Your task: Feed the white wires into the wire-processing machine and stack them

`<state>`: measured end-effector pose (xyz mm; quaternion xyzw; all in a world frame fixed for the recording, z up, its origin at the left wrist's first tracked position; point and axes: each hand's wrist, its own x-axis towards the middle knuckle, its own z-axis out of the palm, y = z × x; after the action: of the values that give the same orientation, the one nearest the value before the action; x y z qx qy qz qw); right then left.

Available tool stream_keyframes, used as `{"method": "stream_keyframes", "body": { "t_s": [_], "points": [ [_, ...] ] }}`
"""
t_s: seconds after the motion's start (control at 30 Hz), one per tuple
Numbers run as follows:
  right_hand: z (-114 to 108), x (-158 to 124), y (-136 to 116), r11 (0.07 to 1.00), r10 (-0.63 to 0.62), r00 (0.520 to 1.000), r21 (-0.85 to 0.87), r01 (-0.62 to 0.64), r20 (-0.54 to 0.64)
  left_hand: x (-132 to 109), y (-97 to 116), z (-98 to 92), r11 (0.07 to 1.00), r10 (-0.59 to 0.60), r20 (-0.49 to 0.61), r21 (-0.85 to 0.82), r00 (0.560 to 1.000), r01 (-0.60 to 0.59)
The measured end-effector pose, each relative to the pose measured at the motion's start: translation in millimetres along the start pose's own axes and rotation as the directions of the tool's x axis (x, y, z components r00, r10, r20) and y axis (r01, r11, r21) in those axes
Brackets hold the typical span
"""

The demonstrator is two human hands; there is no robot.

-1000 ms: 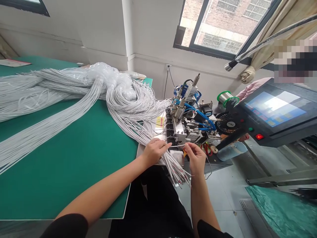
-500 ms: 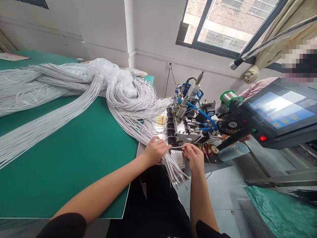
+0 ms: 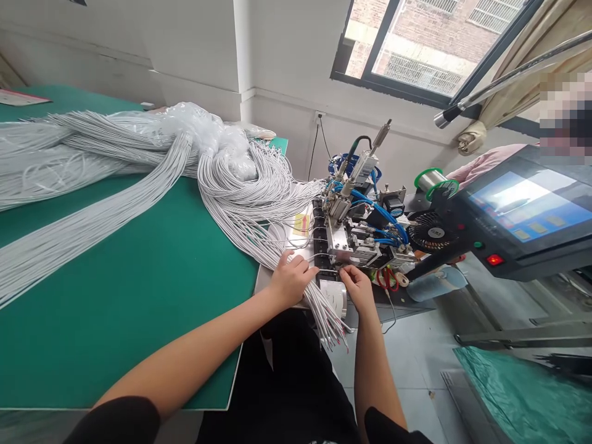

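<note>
A single white cable [image 3: 328, 270] runs level between my two hands, along the front end of a black slotted rail [image 3: 319, 246]. My left hand [image 3: 290, 280] is closed on the cable, resting over a bundle of white cables [image 3: 318, 305] whose ends hang past the table. At the cable's other end my right hand [image 3: 357, 287] pinches with thumb and forefinger, close against the machine [image 3: 340, 237]; the very tip is hidden by the fingers. Other single cables lie across the rail farther back.
Coils of white cable [image 3: 250, 191] and long bundles [image 3: 115, 222] lie on the green table [image 3: 185, 265]. To the right are a control screen [image 3: 531, 203], a fan [image 3: 432, 232], a solder wire spool [image 3: 435, 182] and red-handled scissors [image 3: 388, 280]. Another person's pink sleeve [image 3: 485, 163] shows behind the screen.
My right hand has moved a little left, toward the rail, with the cable end in its fingers. The gap between my hands is shorter. My left hand has hardly moved.
</note>
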<state>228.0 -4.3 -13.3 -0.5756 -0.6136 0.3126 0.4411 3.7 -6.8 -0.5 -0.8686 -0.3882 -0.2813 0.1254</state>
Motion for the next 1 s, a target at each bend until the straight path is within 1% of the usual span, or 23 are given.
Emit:
{"method": "stream_keyframes", "body": {
  "t_s": [0.1, 0.2, 0.27, 0.37, 0.47, 0.6, 0.77, 0.83, 0.9, 0.97, 1.0],
  "points": [
    [4.9, 4.2, 8.8, 0.986, 0.062, 0.997, 0.150, -0.067, 0.040, 0.2, -0.6, 0.6, 1.000, -0.004, 0.026, -0.011, 1.000, 0.005],
    [11.4, 5.9, 16.6, 0.934, 0.180, 0.983, 0.307, -0.183, 0.039, 0.5, -0.6, 1.1, 1.000, -0.013, 0.034, -0.017, 0.999, 0.013],
    [14.9, 5.6, 19.8, 0.902, 0.236, 0.971, 0.364, -0.234, 0.040, 0.5, -0.4, 1.1, 1.000, -0.018, 0.030, -0.020, 0.999, 0.019],
    [16.4, 2.5, 21.8, 0.885, 0.263, 0.964, 0.386, -0.260, 0.048, 0.4, -0.2, 0.4, 1.000, -0.017, 0.024, -0.021, 1.000, 0.018],
    [12.4, -3.5, 22.9, 0.900, 0.257, 0.966, 0.361, -0.245, 0.015, 0.1, -0.3, -0.8, 1.000, -0.013, 0.027, -0.027, 1.000, 0.013],
    [0.7, -14.1, 24.4, 0.926, 0.226, 0.973, 0.321, -0.200, -0.045, -0.6, -0.6, -1.1, 0.999, -0.013, 0.027, -0.049, 1.000, 0.014],
    [-11.6, -26.6, 24.1, 0.929, 0.258, 0.960, 0.300, -0.216, -0.107, -2.1, -1.0, 0.6, 0.998, -0.032, 0.011, -0.049, 0.999, 0.032],
    [-11.9, -33.1, 25.8, 0.929, 0.269, 0.948, 0.308, -0.207, -0.173, -2.5, -1.4, 0.9, 0.998, -0.039, 0.006, -0.044, 0.999, 0.040],
    [-9.5, -43.8, 29.4, 0.915, 0.279, 0.919, 0.367, -0.166, -0.279, -2.5, -1.8, 0.7, 0.998, -0.031, 0.006, -0.045, 0.999, 0.031],
    [-5.7, -60.9, 34.3, 0.903, 0.285, 0.884, 0.414, -0.118, -0.371, -2.2, -2.3, 0.5, 0.999, -0.014, -0.002, -0.052, 1.000, 0.014],
    [-3.5, -72.2, 37.0, 0.906, 0.282, 0.879, 0.409, -0.111, -0.386, -2.1, -2.5, 0.5, 0.998, -0.011, -0.009, -0.056, 1.000, 0.010]
  ]
}}
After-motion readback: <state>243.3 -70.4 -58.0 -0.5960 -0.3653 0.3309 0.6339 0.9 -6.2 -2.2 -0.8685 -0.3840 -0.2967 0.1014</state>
